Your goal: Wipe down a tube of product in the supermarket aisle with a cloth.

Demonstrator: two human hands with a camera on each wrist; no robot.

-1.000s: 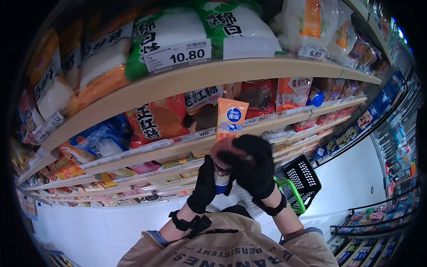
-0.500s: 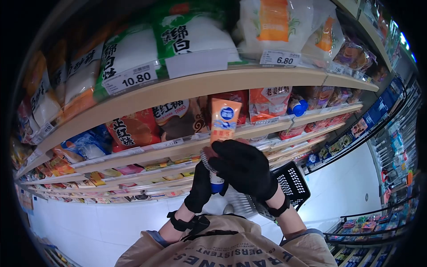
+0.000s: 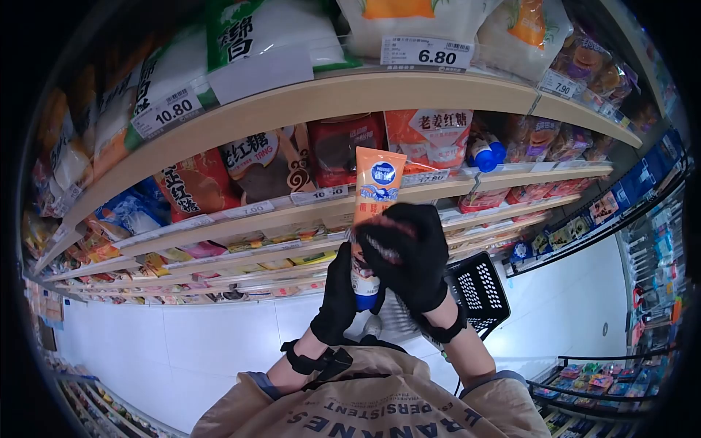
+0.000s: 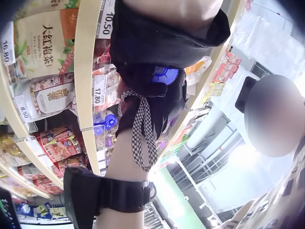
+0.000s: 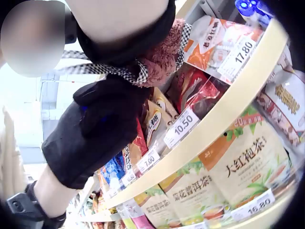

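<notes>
In the head view my black-gloved left hand (image 3: 337, 296) grips an orange squeeze tube (image 3: 380, 179) with a blue cap (image 3: 366, 300), held upright, cap down. The black-gloved right hand (image 3: 412, 255) holds a dusty-pink fluffy cloth (image 3: 374, 244) against the tube's middle, covering part of its label. From the left wrist, the cloth's black-and-white checked loop (image 4: 144, 126) dangles beside the blue cap (image 4: 167, 75). The right wrist view shows the pink cloth (image 5: 164, 64) bunched below the right glove's cuff, next to the left glove (image 5: 95, 133).
Shelves (image 3: 409, 98) with bagged sugar and price tags curve across just beyond the hands. A small blue-capped item (image 3: 487, 155) stands at a shelf edge. Below right is a black perforated shopping basket (image 3: 478, 292) above the white floor (image 3: 219, 328). More racks (image 3: 606, 379) line the right side.
The view has shifted rightward along the shelves. The right hand, blurred a second ago, has moved about over the tube with the cloth. The left hand keeps its grip on the tube.
</notes>
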